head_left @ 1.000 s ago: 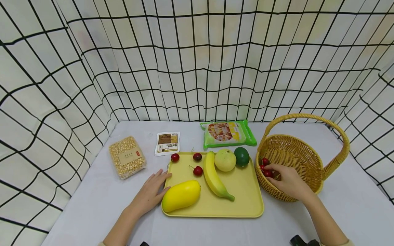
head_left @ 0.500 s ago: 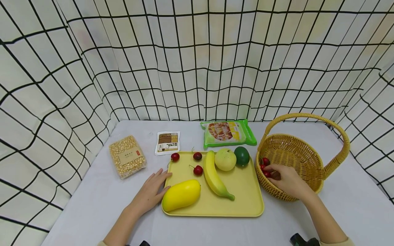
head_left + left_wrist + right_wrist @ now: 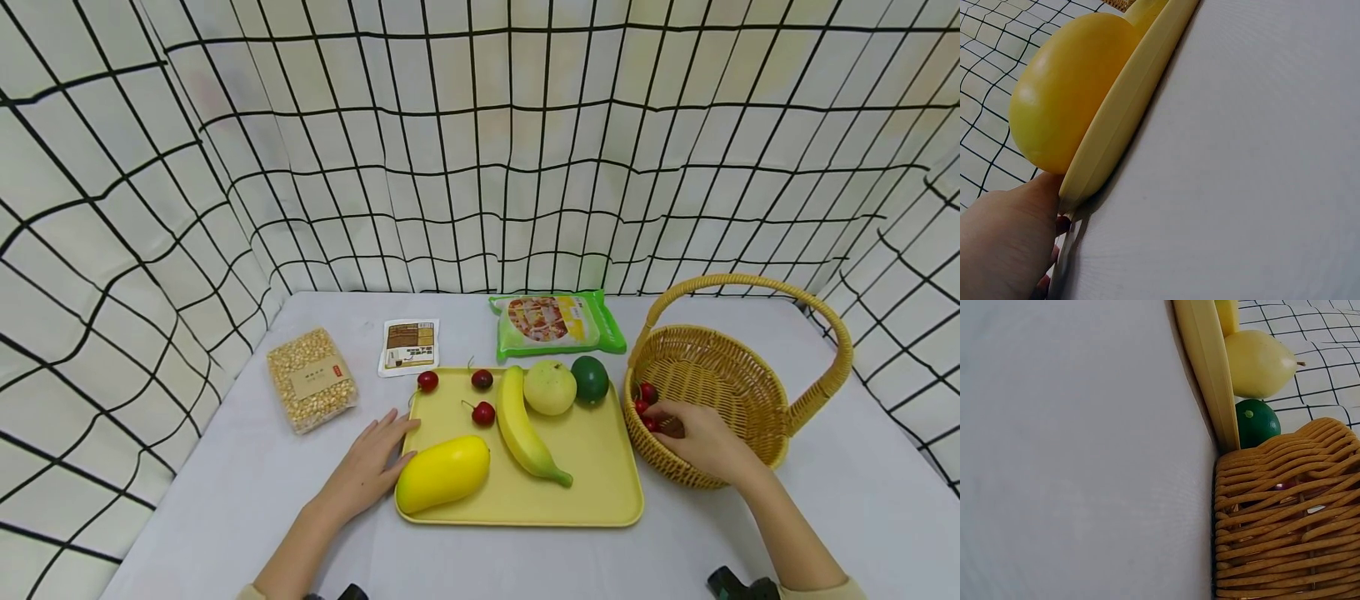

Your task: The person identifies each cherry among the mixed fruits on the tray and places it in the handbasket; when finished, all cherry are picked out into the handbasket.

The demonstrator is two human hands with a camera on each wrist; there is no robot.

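My left hand (image 3: 371, 461) rests at the left edge of the yellow tray (image 3: 600, 500), with its fingertips on the rim and its thumb beside a yellow mango (image 3: 444, 473). In the left wrist view, the hand (image 3: 1007, 244) touches the tray's rim (image 3: 1119, 119) below the mango (image 3: 1075, 87). My right hand (image 3: 701, 437) reaches into the wicker basket (image 3: 738, 367). Thumb and index finger pinch a red cherry (image 3: 649, 424) against the near left wall, with other cherries (image 3: 648, 392) beside it. The basket's side (image 3: 1291, 531) hides this hand in the right wrist view.
On the tray lie a banana (image 3: 527, 429), a pear (image 3: 550, 387), a dark green fruit (image 3: 590, 379) and several cherries (image 3: 483, 413). Behind are a green packet (image 3: 558, 323) and a white sachet (image 3: 408, 347). A corn kernel bag (image 3: 312, 381) lies left; netting surrounds the table.
Both hands stay almost where they were. The lowest cherry by my right fingertips shifts very slightly; the whole scene drifts a few pixels upward in the head view.
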